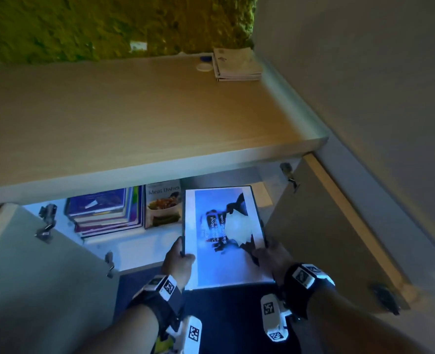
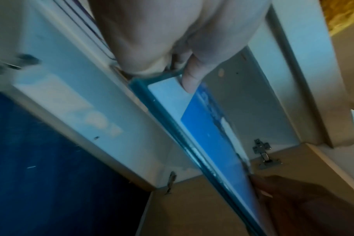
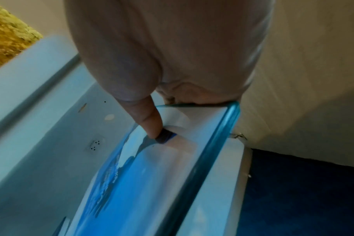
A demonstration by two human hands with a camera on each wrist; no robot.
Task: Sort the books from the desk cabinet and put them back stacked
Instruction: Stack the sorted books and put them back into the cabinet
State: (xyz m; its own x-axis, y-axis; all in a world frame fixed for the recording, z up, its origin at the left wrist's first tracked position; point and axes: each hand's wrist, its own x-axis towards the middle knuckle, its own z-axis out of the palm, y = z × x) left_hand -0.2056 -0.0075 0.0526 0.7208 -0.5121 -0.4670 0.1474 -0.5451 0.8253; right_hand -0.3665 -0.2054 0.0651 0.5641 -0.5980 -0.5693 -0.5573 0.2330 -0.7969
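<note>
A large flat book with a blue and white cover (image 1: 224, 233) sticks halfway out of the open cabinet under the desk. My left hand (image 1: 179, 259) grips its left edge, thumb on top. My right hand (image 1: 269, 254) grips its right near side, thumb pressed on the cover. In the left wrist view my thumb lies on the blue book (image 2: 208, 127). In the right wrist view my thumb lies on the same cover (image 3: 144, 183). Inside the cabinet, a stack of purple books (image 1: 104, 213) lies flat on the left, with a "Meat Dishes" book (image 1: 163, 203) upright beside it.
Both cabinet doors stand open, the left door (image 1: 40, 277) and the right door (image 1: 326, 238). The wooden desk top (image 1: 134, 118) overhangs the cabinet. A pile of booklets (image 1: 237, 65) lies at its far right corner, next to a small round disc (image 1: 205, 67). Dark blue carpet (image 1: 237, 320) lies below.
</note>
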